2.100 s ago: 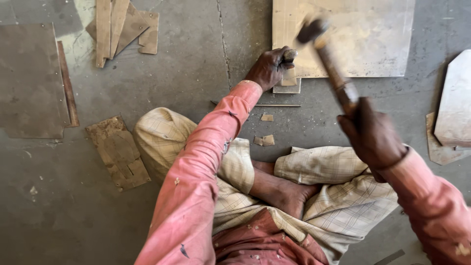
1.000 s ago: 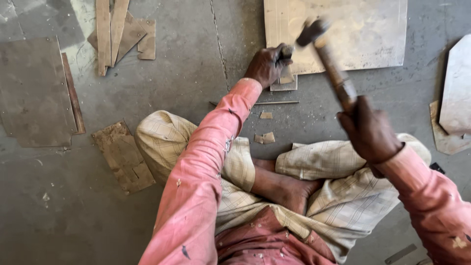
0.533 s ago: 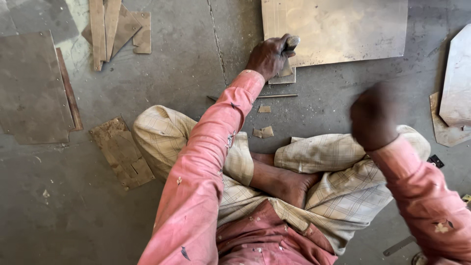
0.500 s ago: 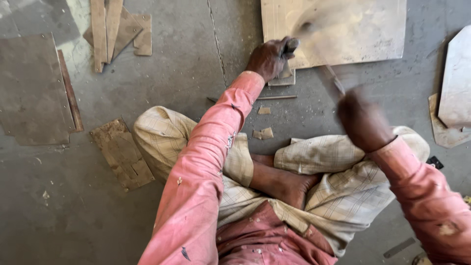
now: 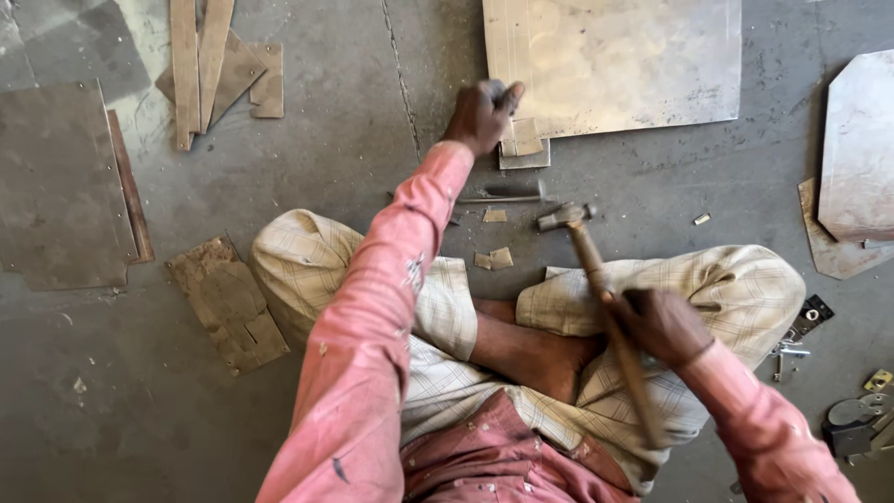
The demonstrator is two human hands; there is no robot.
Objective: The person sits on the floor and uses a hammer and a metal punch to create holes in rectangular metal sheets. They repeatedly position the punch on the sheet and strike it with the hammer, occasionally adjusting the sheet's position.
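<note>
Gripping hammer (image 5: 596, 279): right hand (image 5: 659, 324) | left hand (image 5: 480, 114) fisted on metal sheet (image 5: 615, 61) | concrete floor (image 5: 326, 168)

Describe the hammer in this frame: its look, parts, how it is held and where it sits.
The hammer has a small dark metal head and a long, worn brown wooden handle. The right hand grips the handle about midway, fingers wrapped around it, so the butt end runs on below the fist over the checked trouser leg. The tool is tilted, head up and to the left. Whether the head touches the grey floor cannot be told. It lies apart from the metal sheet and the left hand.
</note>
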